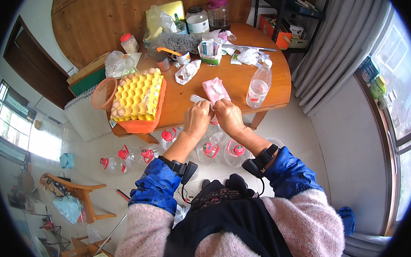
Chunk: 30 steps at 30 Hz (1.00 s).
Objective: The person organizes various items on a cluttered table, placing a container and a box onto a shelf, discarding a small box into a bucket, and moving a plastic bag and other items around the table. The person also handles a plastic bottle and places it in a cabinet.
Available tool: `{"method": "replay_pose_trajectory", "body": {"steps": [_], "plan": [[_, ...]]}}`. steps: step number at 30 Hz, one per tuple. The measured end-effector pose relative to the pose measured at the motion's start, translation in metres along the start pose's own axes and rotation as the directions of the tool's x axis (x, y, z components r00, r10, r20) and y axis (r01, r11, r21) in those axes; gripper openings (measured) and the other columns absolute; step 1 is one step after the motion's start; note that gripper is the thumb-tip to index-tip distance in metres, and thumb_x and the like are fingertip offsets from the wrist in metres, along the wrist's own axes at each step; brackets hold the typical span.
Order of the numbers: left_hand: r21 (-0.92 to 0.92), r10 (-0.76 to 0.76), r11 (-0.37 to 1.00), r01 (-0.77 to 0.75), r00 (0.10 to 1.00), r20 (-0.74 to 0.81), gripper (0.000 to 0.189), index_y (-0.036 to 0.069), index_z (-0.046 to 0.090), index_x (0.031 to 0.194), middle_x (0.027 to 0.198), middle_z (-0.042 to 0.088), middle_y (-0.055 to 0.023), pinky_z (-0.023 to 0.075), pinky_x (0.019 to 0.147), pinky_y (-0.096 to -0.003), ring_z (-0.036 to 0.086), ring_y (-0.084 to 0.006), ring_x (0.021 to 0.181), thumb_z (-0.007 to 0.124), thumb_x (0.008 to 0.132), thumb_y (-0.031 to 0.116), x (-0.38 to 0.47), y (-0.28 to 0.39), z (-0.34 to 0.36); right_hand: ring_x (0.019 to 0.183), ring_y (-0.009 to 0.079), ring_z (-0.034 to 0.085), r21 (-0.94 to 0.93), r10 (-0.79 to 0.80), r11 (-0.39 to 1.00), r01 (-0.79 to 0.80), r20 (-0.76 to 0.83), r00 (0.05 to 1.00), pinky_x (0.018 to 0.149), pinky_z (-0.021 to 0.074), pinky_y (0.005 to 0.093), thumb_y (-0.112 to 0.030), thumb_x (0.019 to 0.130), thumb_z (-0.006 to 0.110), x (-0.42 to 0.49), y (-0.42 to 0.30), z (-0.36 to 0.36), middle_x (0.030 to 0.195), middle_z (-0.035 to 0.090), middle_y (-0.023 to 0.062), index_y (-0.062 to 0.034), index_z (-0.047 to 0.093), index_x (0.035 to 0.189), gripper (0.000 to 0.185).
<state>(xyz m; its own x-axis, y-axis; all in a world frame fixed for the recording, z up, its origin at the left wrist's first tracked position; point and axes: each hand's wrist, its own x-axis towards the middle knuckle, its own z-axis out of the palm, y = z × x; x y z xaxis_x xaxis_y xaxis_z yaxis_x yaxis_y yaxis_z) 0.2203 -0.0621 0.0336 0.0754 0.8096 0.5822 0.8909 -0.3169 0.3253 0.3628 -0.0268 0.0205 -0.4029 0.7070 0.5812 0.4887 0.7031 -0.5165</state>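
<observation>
My left hand and my right hand meet at the front edge of the wooden table, fingers curled and thumbs close together. Both pinch a pale, translucent, rolled piece, perhaps thin plastic; its one end sticks out past my left fingers. The fingers hide the rest of it. Just beyond my right knuckles lies a pink tissue pack with a white tissue at its opening. To the right stands a clear plastic bottle with a white cap, partly filled.
Yellow egg trays with some eggs rest on an orange bag at the table's left. A small carton, a mug and jars stand farther back. Several large bottles with red caps stand on the floor. A wooden chair is left.
</observation>
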Motion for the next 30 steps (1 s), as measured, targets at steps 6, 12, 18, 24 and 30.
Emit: {"method": "replay_pose_trajectory", "body": {"steps": [6, 12, 18, 24, 30], "plan": [[-0.183, -0.221, 0.957, 0.227, 0.974, 0.054, 0.006, 0.006, 0.061, 0.080, 0.070, 0.065, -0.0123, 0.0494, 0.057, -0.0408, 0.064, -0.0290, 0.064, 0.066, 0.076, 0.006, 0.007, -0.003, 0.005, 0.083, 0.0306, 0.061, -0.011, -0.246, 0.968, 0.250, 0.127, 0.961, 0.066, 0.0509, 0.0409, -0.002, 0.073, 0.059, 0.004, 0.011, -0.015, 0.081, 0.059, 0.0088, -0.0048, 0.060, 0.082, 0.010], [-0.215, -0.072, 0.976, 0.042, 0.989, -0.131, 0.013, 0.005, 0.059, 0.086, 0.082, 0.059, -0.0105, 0.0493, 0.058, -0.0374, 0.062, -0.0265, 0.069, 0.065, 0.076, 0.001, 0.011, -0.004, 0.002, 0.061, 0.0166, 0.065, 0.463, 0.215, 0.818, -0.340, 0.302, 0.929, 0.054, 0.0502, 0.0312, -0.020, 0.085, 0.070, 0.011, 0.021, -0.030, 0.074, 0.066, 0.0142, 0.0011, 0.062, 0.093, 0.025], [0.055, 0.144, 0.989, -0.140, 0.987, -0.075, 0.021, 0.006, 0.059, 0.093, 0.085, 0.058, -0.0114, 0.0499, 0.064, -0.0408, 0.060, -0.0315, 0.077, 0.065, 0.074, 0.000, 0.008, 0.005, -0.003, 0.064, 0.0161, 0.062, 0.381, 0.262, 0.824, -0.420, 0.401, 0.878, 0.058, 0.0486, 0.0303, -0.016, 0.084, 0.071, 0.011, 0.026, -0.028, 0.070, 0.066, 0.0074, 0.0033, 0.064, 0.083, 0.021], [-0.099, -0.007, 0.995, 0.005, 1.000, -0.019, 0.005, 0.003, 0.064, 0.081, 0.076, 0.060, -0.0136, 0.0509, 0.059, -0.0386, 0.061, -0.0306, 0.066, 0.064, 0.076, 0.002, 0.004, 0.000, 0.000, 0.070, 0.0289, 0.059, 0.030, -0.405, 0.914, 0.404, 0.097, 0.909, 0.064, 0.0475, 0.0393, -0.007, 0.069, 0.064, 0.005, 0.018, -0.030, 0.072, 0.058, 0.0093, -0.0060, 0.060, 0.081, 0.012], [-0.525, -0.464, 0.662, 0.535, 0.843, 0.273, 0.008, 0.000, 0.067, 0.087, 0.073, 0.065, -0.0084, 0.0503, 0.053, -0.0313, 0.061, -0.0130, 0.057, 0.062, 0.082, 0.003, 0.002, -0.008, 0.005, 0.072, 0.0267, 0.057, -0.015, -0.509, 0.857, 0.515, 0.128, 0.851, 0.066, 0.0456, 0.0373, -0.010, 0.073, 0.062, 0.002, 0.021, -0.040, 0.074, 0.057, 0.0083, -0.0041, 0.060, 0.085, 0.013]]}}
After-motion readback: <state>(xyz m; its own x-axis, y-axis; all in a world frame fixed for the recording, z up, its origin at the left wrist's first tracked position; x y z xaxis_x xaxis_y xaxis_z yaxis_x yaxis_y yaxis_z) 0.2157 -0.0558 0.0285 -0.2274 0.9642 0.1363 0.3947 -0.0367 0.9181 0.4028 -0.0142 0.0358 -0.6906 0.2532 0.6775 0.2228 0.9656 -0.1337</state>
